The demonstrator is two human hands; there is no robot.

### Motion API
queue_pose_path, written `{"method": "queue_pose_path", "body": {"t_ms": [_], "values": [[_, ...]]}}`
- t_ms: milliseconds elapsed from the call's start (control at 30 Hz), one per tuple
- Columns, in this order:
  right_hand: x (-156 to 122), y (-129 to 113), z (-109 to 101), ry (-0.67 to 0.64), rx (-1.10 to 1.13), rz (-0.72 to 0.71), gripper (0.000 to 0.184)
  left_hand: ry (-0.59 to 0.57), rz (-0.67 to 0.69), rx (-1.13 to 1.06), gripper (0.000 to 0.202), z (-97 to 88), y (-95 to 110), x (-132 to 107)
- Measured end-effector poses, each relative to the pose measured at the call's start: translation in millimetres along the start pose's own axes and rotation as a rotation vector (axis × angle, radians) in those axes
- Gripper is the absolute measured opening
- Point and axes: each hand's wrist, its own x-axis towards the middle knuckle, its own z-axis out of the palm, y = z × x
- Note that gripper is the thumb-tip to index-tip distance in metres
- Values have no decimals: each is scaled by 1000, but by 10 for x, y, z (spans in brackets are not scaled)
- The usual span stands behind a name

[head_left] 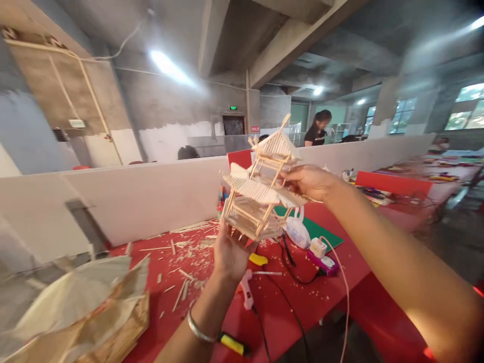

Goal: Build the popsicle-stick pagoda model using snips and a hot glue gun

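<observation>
1. Wooden sticks make up the model pagoda (pixel 260 189), which is held tilted in the air above the red table (pixel 321 302), clear of its surface.
2. Likely risk: the thin eaves and roof slats could snap or come unglued if either grip tightens, since the joints look slight.
3. A slip could drop it onto the glue gun (pixel 246 291) and the stick offcuts (pixel 180 287) below. The tilt puts weight off the supporting palm.
4. Left hand (pixel 230 252): fingers loosely curled upward, cupping the base from beneath, with fingertips touching its lower edge.
5. Right hand (pixel 308 181): partly closed, thumb and fingers pinching the middle roof's right-hand edge. How firmly, I cannot tell.
</observation>
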Motion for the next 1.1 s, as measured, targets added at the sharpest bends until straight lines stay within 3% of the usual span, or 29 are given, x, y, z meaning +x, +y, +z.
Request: {"method": "queue_pose_path", "body": {"t_ms": [100,233,500,633,767,867,1000,1100], "values": [[-434,46,438,-261,144,208,11,-9,17,-73,33,-440,130,-468],[-791,37,813,-388,209,296,12,114,-9,-116,34,-773,256,-759],[-907,-246,1233,-562,26,248,7,99,-79,-136,44,-1163,465,-816],[-957,-204,1206,-471,-63,83,15,81,-84,-130,45,-1437,508,-762],[-1268,296,1125,-69,44,-77,29,146,-114,-127,40,-1619,513,-723],[-1646,911,1236,181,156,31,36,169,-136,-144,40,-1703,472,-705],[-1998,1558,1536,128,218,179,40,168,-145,-156,42,-1812,376,-702],[-2033,1728,1673,55,161,174,37,142,-169,-157,44,-1864,335,-710]]}}
